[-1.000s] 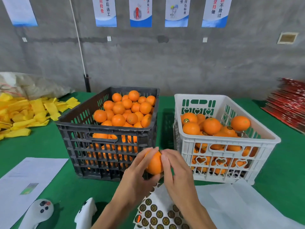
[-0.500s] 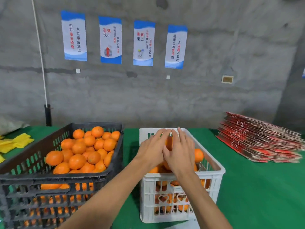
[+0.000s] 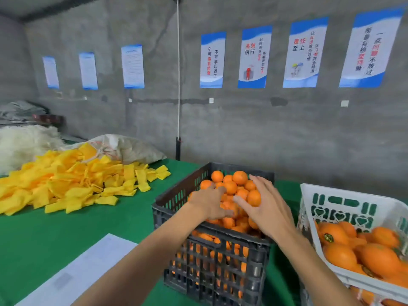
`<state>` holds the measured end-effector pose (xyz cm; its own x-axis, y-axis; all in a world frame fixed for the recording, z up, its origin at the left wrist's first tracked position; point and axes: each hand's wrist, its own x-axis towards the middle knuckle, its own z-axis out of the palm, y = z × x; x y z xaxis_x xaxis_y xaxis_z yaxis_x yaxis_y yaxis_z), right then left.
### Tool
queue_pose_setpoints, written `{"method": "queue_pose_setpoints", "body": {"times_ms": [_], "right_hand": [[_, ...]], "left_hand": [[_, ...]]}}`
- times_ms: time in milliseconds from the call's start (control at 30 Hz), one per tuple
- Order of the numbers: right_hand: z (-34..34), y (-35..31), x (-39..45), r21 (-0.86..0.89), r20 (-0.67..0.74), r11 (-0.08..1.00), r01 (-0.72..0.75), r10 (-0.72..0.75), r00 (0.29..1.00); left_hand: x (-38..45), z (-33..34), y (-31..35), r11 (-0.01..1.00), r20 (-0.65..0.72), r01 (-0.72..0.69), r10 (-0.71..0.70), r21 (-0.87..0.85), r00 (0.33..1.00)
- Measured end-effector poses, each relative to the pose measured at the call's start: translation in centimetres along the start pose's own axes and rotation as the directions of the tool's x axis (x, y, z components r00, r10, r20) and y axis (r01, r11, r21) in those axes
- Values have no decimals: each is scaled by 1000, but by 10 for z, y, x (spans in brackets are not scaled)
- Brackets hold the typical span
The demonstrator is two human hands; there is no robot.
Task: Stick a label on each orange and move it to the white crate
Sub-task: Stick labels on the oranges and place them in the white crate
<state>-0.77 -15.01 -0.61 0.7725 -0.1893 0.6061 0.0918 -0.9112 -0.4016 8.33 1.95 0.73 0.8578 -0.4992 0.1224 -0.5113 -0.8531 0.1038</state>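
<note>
Hands spread over oranges

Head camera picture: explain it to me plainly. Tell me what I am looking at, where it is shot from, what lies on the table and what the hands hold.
No machine here: a person wears a camera on the head, looking forward and down. The left hand and right hand reach over the black crate of unlabelled oranges, fingers spread; neither plainly holds one. At the right, the white crate holds labelled oranges. The green table also bears a heap of yellow foam sleeves, a sack and a white paper sheet.
</note>
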Motion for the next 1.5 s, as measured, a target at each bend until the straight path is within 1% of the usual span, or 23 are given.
{"method": "queue_pose_setpoints", "body": {"times_ms": [33, 67, 100, 133, 167, 200, 267, 333, 400, 467, 567, 667, 733, 833, 900, 1067, 1133, 1167, 1233, 1267, 1333, 1400, 1500], "right_hand": [[10, -4, 6, 1, 60, 1000, 10, -10, 998], [18, -6, 12, -9, 124, 1000, 11, -9, 992], [25, -7, 18, -31, 193, 1000, 6, 0, 981], [31, -7, 22, -56, 269, 998, 1, 14, 963], [36, -5, 27, -76, 345, 997, -3, 29, 938], [40, -3, 31, -94, 417, 996, -5, 44, 908], [47, 1, 37, -135, 526, 991, 0, 72, 847], [52, 5, 44, -163, 575, 987, -3, 98, 812], [58, 8, 51, -170, 609, 985, 0, 105, 787], [62, 10, 60, -172, 648, 985, 16, 101, 755], [66, 13, 74, -201, 697, 977, 65, 96, 711], [75, 10, 89, -318, 738, 915, 248, 75, 671], [85, 7, 98, -340, 764, 875, 344, 43, 644], [103, 3, 112, -302, 804, 875, 378, 20, 595], [117, -2, 118, -313, 820, 841, 441, 5, 572], [143, -11, 118, -316, 852, 763, 564, -33, 522], [146, -10, 115, -326, 849, 728, 603, -55, 525], [147, -8, 114, -333, 843, 719, 610, -64, 535], [147, -5, 113, -339, 823, 732, 591, -74, 564], [144, -4, 113, -337, 805, 751, 568, -83, 587], [133, -3, 115, -322, 746, 805, 498, -109, 657], [111, -2, 115, -278, 653, 884, 377, -115, 749], [64, 1, 105, -115, 472, 980, 164, -91, 877]], "left_hand": [[3, -1, -18, 999, 129, 40, -43, 31, 991], [7, -1, -32, 995, 265, 80, -93, 61, 960], [11, -2, -45, 988, 385, 116, -146, 101, 911], [15, 0, -57, 979, 468, 145, -196, 142, 862], [19, 3, -66, 972, 503, 152, -224, 180, 835], [24, 7, -74, 970, 504, 166, -236, 180, 831], [36, 13, -82, 976, 469, 196, -215, 91, 857], [49, 13, -85, 976, 428, 216, -194, -4, 883], [61, 15, -84, 966, 410, 244, -190, -84, 892], [71, 19, -83, 973, 387, 223, -185, -56, 903], [84, 23, -83, 984, 324, 159, -175, 75, 930], [94, 25, -84, 984, 312, 113, -151, 137, 938], [100, 28, -85, 986, 343, 90, -134, 143, 930], [109, 35, -87, 992, 376, 88, -116, 91, 919], [113, 37, -90, 994, 363, 86, -107, 74, 926], [119, 42, -92, 991, 342, 70, -107, 117, 934], [119, 44, -92, 993, 333, 81, -106, 90, 937], [119, 44, -93, 995, 319, 90, -101, 47, 942], [117, 42, -94, 997, 264, 74, -73, 3, 962], [115, 39, -94, 999, 218, 48, -51, 18, 975], [108, 33, -92, 1000, 109, 1, -1, 4, 994], [98, 22, -86, 994, -28, -38, 35, -103, 999], [75, 2, -72, 957, -274, -114, 38, -266, 961]]}}
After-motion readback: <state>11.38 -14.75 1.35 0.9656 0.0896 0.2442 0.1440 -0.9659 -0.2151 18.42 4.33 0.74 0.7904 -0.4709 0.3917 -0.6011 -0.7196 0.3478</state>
